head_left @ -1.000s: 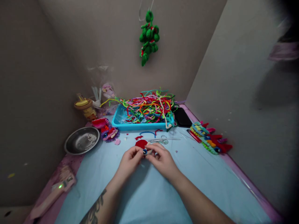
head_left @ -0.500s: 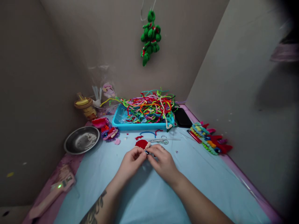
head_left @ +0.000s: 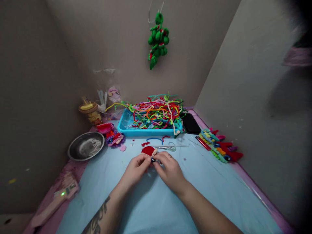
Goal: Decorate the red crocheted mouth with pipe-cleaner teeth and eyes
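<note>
Between my hands is a small red crocheted piece (head_left: 148, 150) with a cream edge and a shiny dark-blue bead-like eye (head_left: 153, 159). My left hand (head_left: 138, 167) pinches its left side, thumb and forefinger together. My right hand (head_left: 169, 167) is closed on its right side, fingertips by the cream edge and the eye. The fingers hide the lower part of the piece. Just beyond it lie scissors (head_left: 168, 148), a thin needle-like rod and short red and blue yarn scraps (head_left: 154, 139).
A blue tray (head_left: 148, 132) heaped with yarn ends stands at the back, a black phone (head_left: 191, 123) beside it. Left are a metal bowl (head_left: 78, 151), crocheted pieces (head_left: 114, 138), a cup (head_left: 91, 113) and a pink glue gun (head_left: 55, 203). Colourful crocheted fish (head_left: 219, 146) lie right.
The blue eye shows a little more between my fingertips. Both hands stay in nearly the same place on the red piece; the whole view has shifted slightly.
</note>
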`<state>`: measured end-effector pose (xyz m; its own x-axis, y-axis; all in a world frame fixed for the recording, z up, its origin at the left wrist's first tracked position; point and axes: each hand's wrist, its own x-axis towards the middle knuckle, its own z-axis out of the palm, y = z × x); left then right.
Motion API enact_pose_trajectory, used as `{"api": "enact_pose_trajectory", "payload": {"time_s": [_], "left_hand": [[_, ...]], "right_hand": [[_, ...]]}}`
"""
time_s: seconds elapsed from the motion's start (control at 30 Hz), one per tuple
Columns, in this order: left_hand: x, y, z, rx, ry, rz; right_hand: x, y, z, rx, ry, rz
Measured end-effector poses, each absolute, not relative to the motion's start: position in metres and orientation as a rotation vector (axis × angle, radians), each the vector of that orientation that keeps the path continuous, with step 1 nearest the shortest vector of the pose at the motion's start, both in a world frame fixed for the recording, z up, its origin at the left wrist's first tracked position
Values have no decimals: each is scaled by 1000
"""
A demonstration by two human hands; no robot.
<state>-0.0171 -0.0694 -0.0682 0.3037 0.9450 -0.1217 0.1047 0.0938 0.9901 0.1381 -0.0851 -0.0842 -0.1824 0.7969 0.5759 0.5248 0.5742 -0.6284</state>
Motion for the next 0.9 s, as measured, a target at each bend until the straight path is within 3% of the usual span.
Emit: {"api": "enact_pose_trajectory", "payload": {"time_s": [0.7, 0.9], "left_hand": [[-20, -68, -72, 1366, 1092, 887], [-22, -67, -73, 1387, 1095, 893]], "right_hand": [[136, -88, -85, -1041, -1828, 326], [138, -86, -79, -1147, -1669, 552]]}}
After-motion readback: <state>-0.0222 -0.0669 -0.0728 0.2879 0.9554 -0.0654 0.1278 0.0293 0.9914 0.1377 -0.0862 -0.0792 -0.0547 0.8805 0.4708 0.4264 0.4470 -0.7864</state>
